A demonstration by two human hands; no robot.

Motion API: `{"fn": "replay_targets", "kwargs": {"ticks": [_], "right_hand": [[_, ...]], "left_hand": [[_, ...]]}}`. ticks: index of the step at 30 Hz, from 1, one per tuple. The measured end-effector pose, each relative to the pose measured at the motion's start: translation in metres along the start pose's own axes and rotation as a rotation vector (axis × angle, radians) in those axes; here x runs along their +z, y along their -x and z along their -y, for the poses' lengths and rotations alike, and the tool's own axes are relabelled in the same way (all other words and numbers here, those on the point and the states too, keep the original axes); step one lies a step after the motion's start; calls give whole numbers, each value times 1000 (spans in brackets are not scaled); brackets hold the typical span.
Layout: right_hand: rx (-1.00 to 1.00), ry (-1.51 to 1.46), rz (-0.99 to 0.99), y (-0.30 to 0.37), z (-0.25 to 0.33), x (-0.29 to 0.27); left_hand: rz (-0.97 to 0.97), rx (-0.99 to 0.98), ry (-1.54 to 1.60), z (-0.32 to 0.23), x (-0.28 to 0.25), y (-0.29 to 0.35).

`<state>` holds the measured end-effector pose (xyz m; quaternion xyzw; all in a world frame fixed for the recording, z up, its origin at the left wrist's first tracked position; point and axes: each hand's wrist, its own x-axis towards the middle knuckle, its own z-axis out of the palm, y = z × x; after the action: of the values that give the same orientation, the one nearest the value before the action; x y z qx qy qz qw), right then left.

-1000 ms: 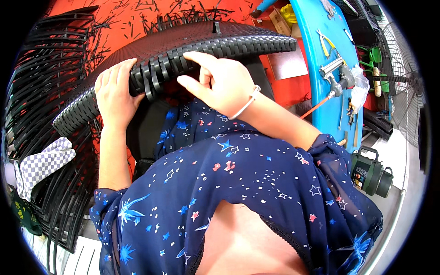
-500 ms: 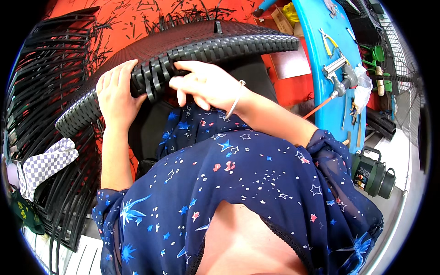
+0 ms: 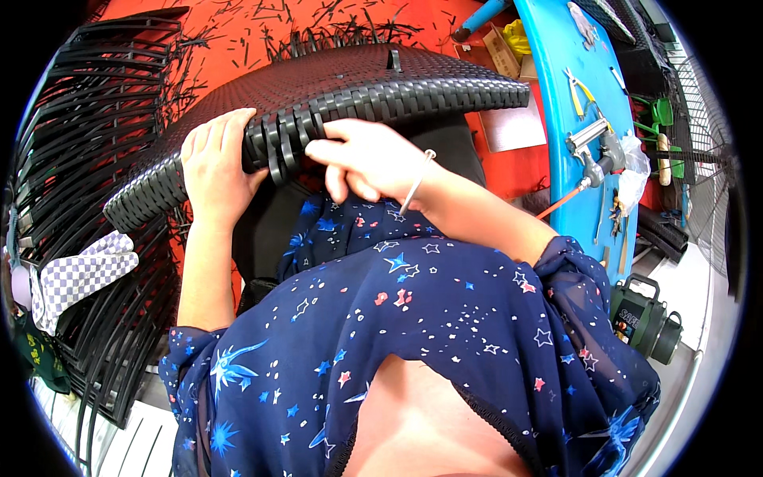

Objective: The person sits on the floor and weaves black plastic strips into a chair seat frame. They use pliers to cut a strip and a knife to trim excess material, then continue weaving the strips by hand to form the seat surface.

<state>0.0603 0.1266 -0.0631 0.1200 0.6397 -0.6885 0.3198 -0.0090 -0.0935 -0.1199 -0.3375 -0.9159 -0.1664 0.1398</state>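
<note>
A black woven panel (image 3: 262, 83) of flat plastic strips lies across my lap, its thick wrapped edge toward me. My left hand (image 3: 216, 163) grips that edge, fingers over the top and thumb underneath. Just right of it, several loose strip loops (image 3: 280, 155) stand out from the weave. My right hand (image 3: 369, 159) is beside these loops, its fingers apart and partly bent. Two of its fingertips reach the edge; whether they press on a strip I cannot tell. A single upright strip loop (image 3: 393, 60) rises from the far part of the panel.
Left of me are stacked black curved frames (image 3: 103, 103) with a checkered cloth (image 3: 83, 274) over them. At right, a blue table (image 3: 556, 79) bears yellow-handled pliers (image 3: 582, 91) and a hosed air tool (image 3: 596, 151). Strip scraps litter the red floor (image 3: 230, 40). A dark green jug (image 3: 648, 318) stands nearby.
The whole scene has shifted slightly down and right in view. Both hands keep nearly the same places on the panel's edge.
</note>
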Motion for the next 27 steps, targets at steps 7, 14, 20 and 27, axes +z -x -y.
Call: {"fn": "replay_targets", "kwargs": {"ticks": [7, 14, 20, 27], "right_hand": [[-141, -238, -364, -12, -27, 7], [-357, -116, -484, -25, -44, 15], [-395, -266, -442, -24, -47, 15], [-164, -584, -450, -11, -32, 18]], "left_hand": [[24, -38, -47, -30, -1, -5], [-72, 19, -17, -13, 14, -8], [-132, 70, -8, -10, 19, -10], [-102, 31, -15, -18, 16, -9]]}}
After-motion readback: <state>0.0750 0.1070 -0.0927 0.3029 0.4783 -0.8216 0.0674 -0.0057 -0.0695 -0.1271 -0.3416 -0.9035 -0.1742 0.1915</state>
